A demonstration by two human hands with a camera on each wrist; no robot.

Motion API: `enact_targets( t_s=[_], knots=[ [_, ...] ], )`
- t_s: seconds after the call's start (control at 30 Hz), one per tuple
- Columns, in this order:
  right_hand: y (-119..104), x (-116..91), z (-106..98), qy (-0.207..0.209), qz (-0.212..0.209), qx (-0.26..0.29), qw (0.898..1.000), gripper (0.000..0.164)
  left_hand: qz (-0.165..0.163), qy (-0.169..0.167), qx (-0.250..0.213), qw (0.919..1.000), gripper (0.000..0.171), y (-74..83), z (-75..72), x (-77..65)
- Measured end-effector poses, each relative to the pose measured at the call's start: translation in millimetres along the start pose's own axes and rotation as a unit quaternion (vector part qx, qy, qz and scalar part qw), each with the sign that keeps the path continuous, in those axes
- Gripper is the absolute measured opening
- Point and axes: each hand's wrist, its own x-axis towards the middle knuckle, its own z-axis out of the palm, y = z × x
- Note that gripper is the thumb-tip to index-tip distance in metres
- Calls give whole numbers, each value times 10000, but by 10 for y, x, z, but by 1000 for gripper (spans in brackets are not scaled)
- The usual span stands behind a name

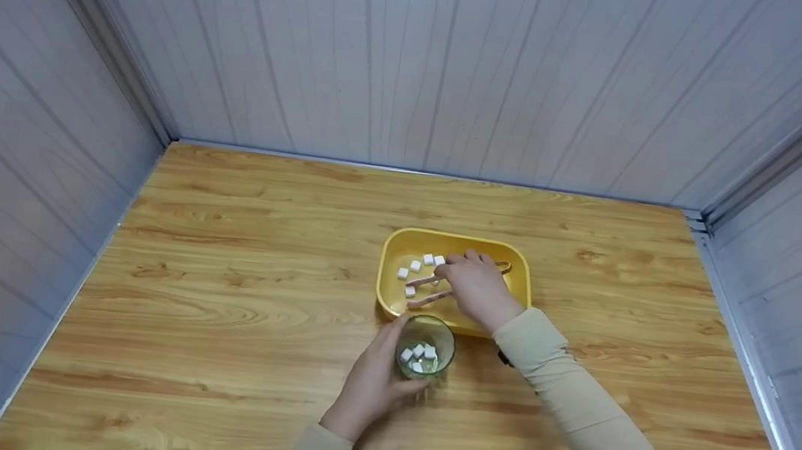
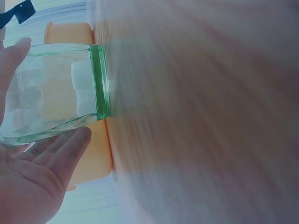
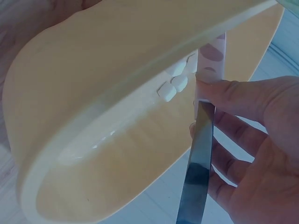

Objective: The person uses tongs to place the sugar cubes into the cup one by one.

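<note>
In the head view my left hand [image 1: 369, 387] grips a greenish clear glass [image 1: 447, 351] at its side, thumb and fingers on opposite sides. Several white cubes [image 1: 419, 351] lie in the bottom of the glass. My right hand [image 1: 478, 287] pinches a pair of tongs [image 1: 430, 298] over a yellow tub [image 1: 386, 253]. The tongs' two tips point left and stand apart, near a white cube [image 1: 409, 292]. More white cubes [image 3: 167, 91] lie on the tub's floor in the right wrist view. There the tongs show a bare metal band [image 3: 198, 158] and pink spotted arms.
The glass stands right before the tub's front wall on a wood-grain table [image 1: 249, 298]. Pale panel walls [image 1: 405, 59] close off the back and both sides. The right sleeve [image 1: 584, 404] stretches across the table's front right.
</note>
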Motion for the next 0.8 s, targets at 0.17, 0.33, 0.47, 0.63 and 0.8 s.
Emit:
enact_targets(
  t_s=[0.17, 0.33, 0.47, 0.63, 0.8],
  knots=[
    [-7, -6, -3, -68, -5, -113, 9999, 30, -30, -28, 48, 10000, 98, 7, -3, 5],
    [-17, -14, 8, 147, -142, -132, 9997, 27, -12, -18, 49, 10000, 98, 4, 1, 10],
    [-24, -23, 16, 227, -148, -101, 9996, 25, 3, 7, 16, 10000, 98, -8, 5, 12],
    [-22, -25, 36, 222, -113, -114, 9996, 27, 7, 6, -10, 10000, 98, -15, 4, 14],
    [-16, -35, 51, 223, -113, -114, 9996, 29, -45, -7, -65, 10000, 98, 0, 6, 10]
  ],
)
